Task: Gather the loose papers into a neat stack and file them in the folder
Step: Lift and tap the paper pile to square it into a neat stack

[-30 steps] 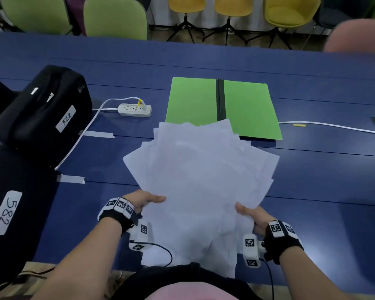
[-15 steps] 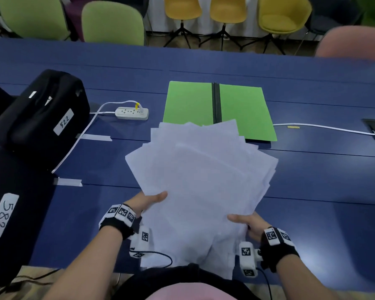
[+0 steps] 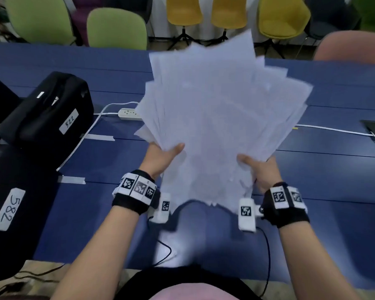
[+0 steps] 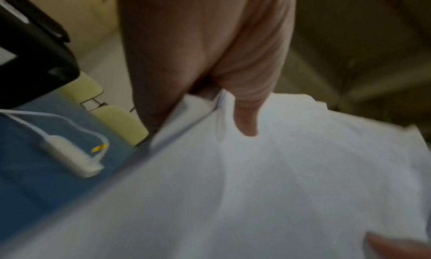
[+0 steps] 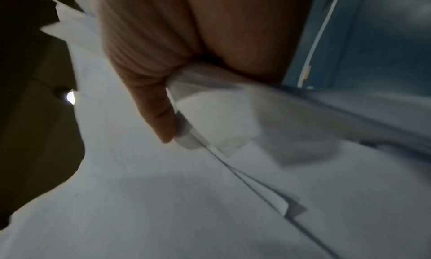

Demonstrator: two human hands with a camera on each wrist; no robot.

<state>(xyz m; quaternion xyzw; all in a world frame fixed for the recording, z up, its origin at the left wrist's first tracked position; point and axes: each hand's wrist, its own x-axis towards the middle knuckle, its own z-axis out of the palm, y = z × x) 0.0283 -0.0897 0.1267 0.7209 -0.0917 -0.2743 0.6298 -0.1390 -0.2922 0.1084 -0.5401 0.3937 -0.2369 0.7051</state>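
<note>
Both hands grasp the fanned papers (image 3: 221, 118) above the table (image 3: 333, 174): left hand (image 3: 160, 158) at the sheaf's seven o'clock edge, right hand (image 3: 261, 169) at five o'clock, thumbs on top. The folder is hidden behind them.

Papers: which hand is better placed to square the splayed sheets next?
Probably the left hand: the right hand pinches the papers lower, nearer the bottom edge, so it can anchor them.

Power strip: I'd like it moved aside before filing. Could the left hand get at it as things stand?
Probably not yet. The left hand has its grip on the papers, as does the right hand. The power strip lies open on the table, just beyond, so releasing the papers would free the way.
</note>
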